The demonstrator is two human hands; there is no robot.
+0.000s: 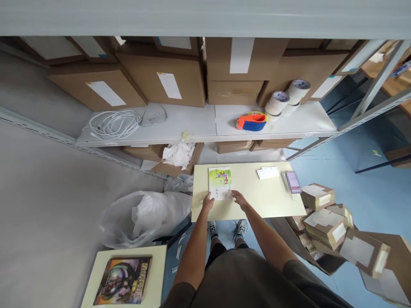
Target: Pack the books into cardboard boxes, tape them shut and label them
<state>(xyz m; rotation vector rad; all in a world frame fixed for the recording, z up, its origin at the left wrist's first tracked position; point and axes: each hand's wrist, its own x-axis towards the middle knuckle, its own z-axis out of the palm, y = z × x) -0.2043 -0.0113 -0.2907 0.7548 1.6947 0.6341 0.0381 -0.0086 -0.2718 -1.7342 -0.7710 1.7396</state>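
Observation:
A thin book (220,183) with a green and white cover lies flat on the pale yellow table (253,199), near its left end. My left hand (208,202) is at the book's lower left corner, its thumb and fingers apart around that corner. At the lower right edge of the book is my right hand (239,198), fingers spread and pointing toward the cover. White slips of paper (267,172) and a blurred purple packet (292,182) lie farther right on the same table.
Behind the table, a shelf (192,124) holds a white cable coil (117,124), an orange-blue tape dispenser (252,121) and tape rolls (278,102). Cartons (326,222) are piled at the right. A plastic bag (150,214) and a boxed game (123,280) are at the left.

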